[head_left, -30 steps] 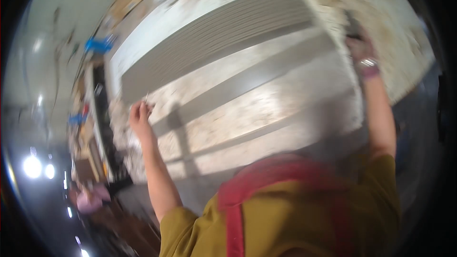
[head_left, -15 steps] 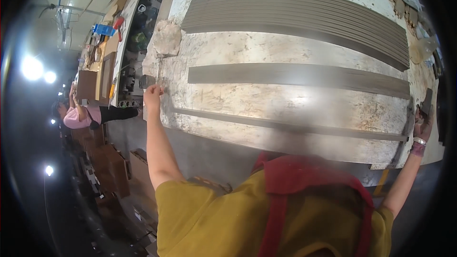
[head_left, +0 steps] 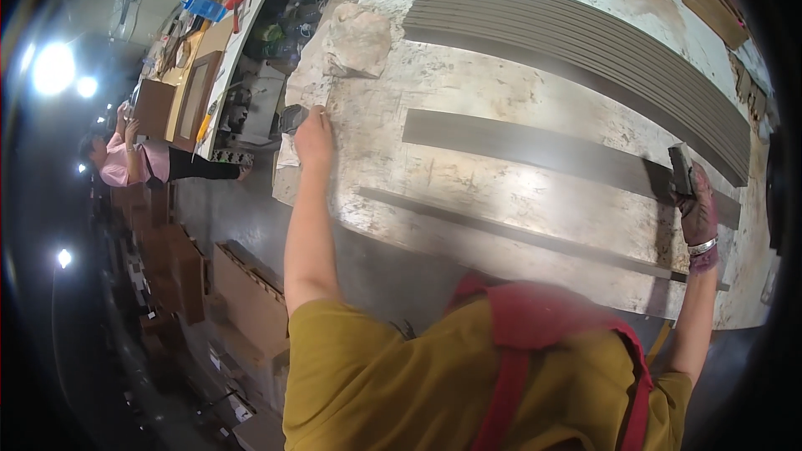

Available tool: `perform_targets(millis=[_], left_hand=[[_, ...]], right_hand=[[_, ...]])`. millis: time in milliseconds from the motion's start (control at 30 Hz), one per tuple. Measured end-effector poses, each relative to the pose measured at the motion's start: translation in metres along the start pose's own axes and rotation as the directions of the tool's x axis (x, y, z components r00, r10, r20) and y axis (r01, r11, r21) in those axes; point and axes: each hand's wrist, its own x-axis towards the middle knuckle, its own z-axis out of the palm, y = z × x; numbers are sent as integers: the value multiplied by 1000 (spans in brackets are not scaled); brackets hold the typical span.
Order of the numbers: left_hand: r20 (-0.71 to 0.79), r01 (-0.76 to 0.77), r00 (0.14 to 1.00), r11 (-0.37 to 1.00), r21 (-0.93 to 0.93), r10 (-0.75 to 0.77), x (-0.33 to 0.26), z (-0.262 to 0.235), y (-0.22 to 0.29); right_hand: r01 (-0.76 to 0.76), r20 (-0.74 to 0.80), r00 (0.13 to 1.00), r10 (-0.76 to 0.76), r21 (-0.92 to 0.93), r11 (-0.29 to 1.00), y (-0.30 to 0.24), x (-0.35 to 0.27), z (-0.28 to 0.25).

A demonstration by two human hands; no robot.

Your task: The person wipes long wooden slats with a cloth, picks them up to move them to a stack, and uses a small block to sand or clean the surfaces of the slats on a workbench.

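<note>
My bare left hand [head_left: 314, 140] is at the table's left edge, fingers curled together, beside a small dark lump [head_left: 292, 119]. What its fingers hold, if anything, is hidden. A stained purple glove covers my right hand [head_left: 700, 210], which grips a small dark block [head_left: 682, 169] above the right part of a flat grey-brown strip [head_left: 518, 146]. Nearer to me lies a narrower strip [head_left: 501, 235]. Beyond the wide one, several similar strips [head_left: 576, 58] lie side by side.
A crumpled pale cloth [head_left: 357, 40] sits on the stained white worktable [head_left: 468, 83] at the far left. Cardboard boxes [head_left: 251, 296] stand on the floor to the left. Farther left, a person in pink [head_left: 134, 160] stands at another bench holding a blue bin [head_left: 203, 7].
My right hand has moved left with the dark block, from the table's right end to above the wide strip. My left hand stays by the dark lump. The view has turned and shifted.
</note>
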Motion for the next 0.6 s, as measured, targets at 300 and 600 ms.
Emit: perform_targets(millis=[300,600], left_hand=[[-117,101,987,991,-92,-111,-35,2,-12],[54,101,992,973,207,-115,-12,7,1]], right_hand=[[-125,-41,991,127,48,991,11,5,22],[-122,-39,992,122,7,993,2,1,41]])
